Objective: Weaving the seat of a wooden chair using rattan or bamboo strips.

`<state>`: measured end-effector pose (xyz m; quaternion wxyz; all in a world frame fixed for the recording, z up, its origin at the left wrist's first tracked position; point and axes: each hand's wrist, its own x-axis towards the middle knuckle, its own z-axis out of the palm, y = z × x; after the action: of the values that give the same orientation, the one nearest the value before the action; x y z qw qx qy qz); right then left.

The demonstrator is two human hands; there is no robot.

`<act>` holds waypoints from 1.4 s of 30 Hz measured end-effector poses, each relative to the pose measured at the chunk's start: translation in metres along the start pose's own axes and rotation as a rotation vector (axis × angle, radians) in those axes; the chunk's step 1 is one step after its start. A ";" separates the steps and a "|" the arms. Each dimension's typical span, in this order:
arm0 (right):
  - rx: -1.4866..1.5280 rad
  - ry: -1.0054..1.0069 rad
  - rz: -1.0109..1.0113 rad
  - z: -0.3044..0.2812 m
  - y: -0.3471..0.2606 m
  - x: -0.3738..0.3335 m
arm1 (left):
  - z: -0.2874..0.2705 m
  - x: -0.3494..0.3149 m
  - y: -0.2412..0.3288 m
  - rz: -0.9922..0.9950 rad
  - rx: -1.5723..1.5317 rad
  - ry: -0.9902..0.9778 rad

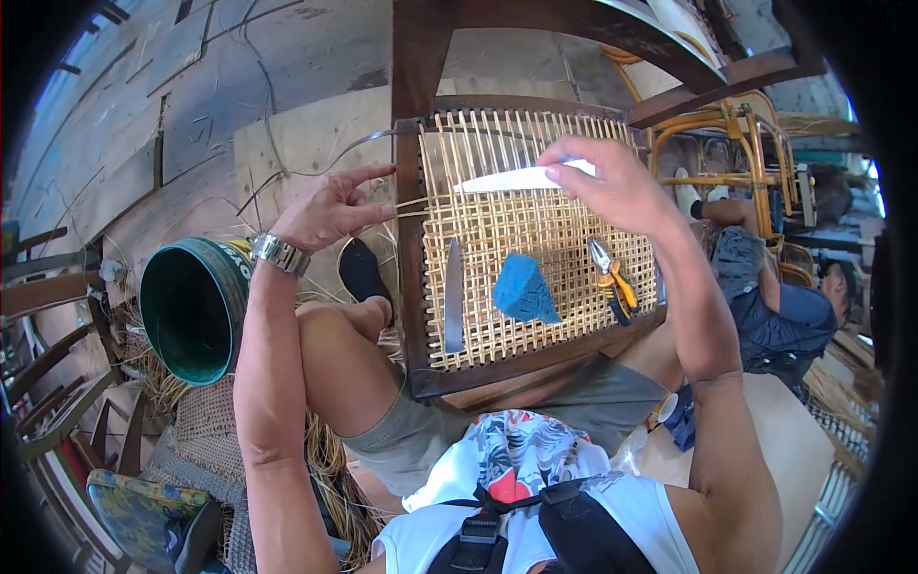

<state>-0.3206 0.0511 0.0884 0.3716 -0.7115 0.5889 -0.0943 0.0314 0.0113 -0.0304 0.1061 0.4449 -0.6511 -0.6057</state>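
Note:
A dark wooden chair frame (414, 316) with a woven rattan seat (564, 230) lies before me. My left hand (330, 212) is beside the frame's left edge, index finger and thumb apart. A thin rattan strand (411, 203) runs from the weave to its thumb. My right hand (602, 182) is closed on a long white pointed flat tool (507, 180), which lies across the upper strands. Lower on the weave rest a knife-like metal blade (453, 297), a blue foam-like block (524, 289) and yellow-and-black pliers (614, 279).
A green bucket (196, 311) stands left of my leg. A dark thin strip (354, 148) arcs over the floor to the frame. Rattan chairs (755, 143) and a seated person (775, 306) are at right. Loose rattan fibres (335, 478) lie at lower left.

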 end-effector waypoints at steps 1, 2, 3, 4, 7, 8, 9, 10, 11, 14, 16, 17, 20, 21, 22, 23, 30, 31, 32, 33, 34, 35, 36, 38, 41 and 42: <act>-0.002 -0.006 -0.005 -0.001 -0.007 0.001 | 0.000 -0.001 -0.004 -0.003 -0.004 0.007; 0.003 0.069 0.055 -0.004 -0.016 0.002 | 0.000 0.000 -0.009 0.018 0.000 0.012; 0.009 0.144 0.115 -0.005 -0.021 0.003 | 0.000 -0.002 -0.012 0.038 0.004 0.019; 0.068 0.224 0.124 -0.003 -0.017 0.006 | 0.001 -0.001 -0.010 0.046 0.001 0.020; -0.028 -0.010 -0.025 0.009 -0.012 0.009 | 0.001 -0.002 -0.008 0.030 -0.030 0.015; -0.034 0.000 -0.045 0.011 -0.011 0.009 | 0.002 0.000 -0.011 0.038 -0.019 0.011; -0.039 0.003 -0.046 0.006 -0.013 0.007 | 0.002 0.001 -0.011 0.045 -0.008 0.007; -0.008 0.129 -0.014 0.001 -0.013 0.006 | 0.002 0.001 -0.011 0.046 -0.010 0.007; 0.023 0.256 0.019 -0.004 -0.013 0.003 | 0.002 0.001 -0.008 0.051 0.003 0.003; 0.002 0.442 -0.015 -0.012 -0.014 -0.014 | 0.003 0.000 -0.008 0.054 0.022 0.003; 0.015 0.548 0.046 -0.007 -0.013 -0.036 | 0.000 -0.004 -0.009 0.053 0.030 0.006; -0.008 0.568 0.130 -0.002 -0.011 -0.051 | -0.001 -0.004 -0.009 0.044 0.017 -0.007; 0.032 0.584 0.231 0.030 0.016 -0.093 | -0.001 0.004 -0.009 0.037 0.021 -0.020; 0.045 0.580 0.218 0.040 0.027 -0.103 | -0.001 0.005 -0.011 0.025 0.036 -0.010; 0.058 0.600 0.259 0.048 0.024 -0.111 | 0.001 0.007 -0.012 0.028 0.041 -0.014; 0.063 0.604 0.258 0.055 0.020 -0.118 | 0.001 0.008 -0.013 0.002 0.056 -0.015; -0.008 0.658 0.221 0.064 0.022 -0.126 | 0.003 0.016 -0.017 -0.087 -0.015 -0.080; -0.003 0.666 0.223 0.059 0.025 -0.129 | 0.004 0.015 -0.017 -0.085 -0.006 -0.083; 0.011 0.711 0.233 0.053 0.031 -0.134 | 0.005 0.013 -0.017 -0.084 -0.025 -0.066; 0.024 0.756 0.244 0.049 0.036 -0.137 | 0.006 0.013 -0.018 -0.082 -0.044 -0.049; 0.027 0.766 0.251 0.046 0.040 -0.138 | 0.005 0.015 -0.019 -0.080 -0.045 -0.056; 0.016 0.783 0.243 0.042 0.044 -0.137 | 0.004 0.016 -0.020 -0.077 -0.037 -0.064; 0.005 0.801 0.236 0.038 0.049 -0.136 | 0.004 0.016 -0.022 -0.087 -0.053 -0.061; -0.028 0.747 0.134 0.030 0.054 -0.131 | 0.004 0.013 -0.022 -0.099 -0.066 -0.047; -0.007 0.722 0.166 0.021 0.041 -0.133 | 0.004 0.016 -0.029 -0.137 -0.068 -0.045; -0.013 0.777 0.072 0.019 0.039 -0.129 | 0.004 0.018 -0.032 -0.144 -0.063 -0.043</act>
<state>-0.3768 0.1750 0.0895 0.1192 -0.6039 0.7110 -0.3398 0.0324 0.0056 -0.0664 0.0622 0.4738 -0.6003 -0.6413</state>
